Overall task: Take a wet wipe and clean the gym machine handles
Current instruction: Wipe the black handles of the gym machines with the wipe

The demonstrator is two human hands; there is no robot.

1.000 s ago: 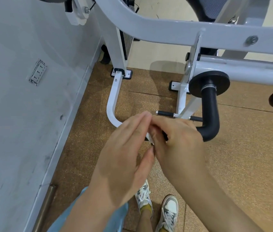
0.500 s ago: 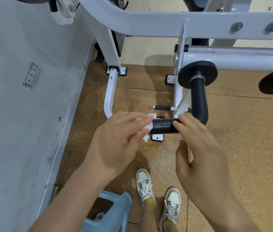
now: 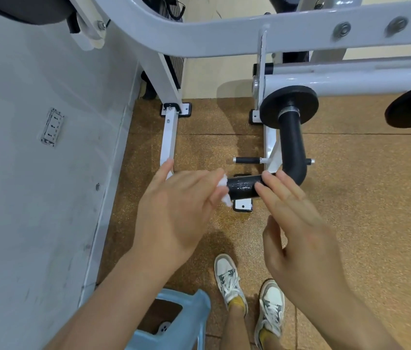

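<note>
On handle (image 3: pixel 243 189): L hand (image 3: pixel 174 210) pinches wipe (image 3: pixel 223 184), R hand (image 3: pixel 305 238) touches.

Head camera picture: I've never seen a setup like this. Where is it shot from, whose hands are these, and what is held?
The camera sits on a person's head and looks down, so the two hands are the wearer's own. The left hand pinches a white wet wipe at the free end of a black handle on a white gym machine. The right hand is open, its fingertips resting on that handle. Below, on the brown floor, are the wearer's sneakers and a blue plastic stool.
</note>
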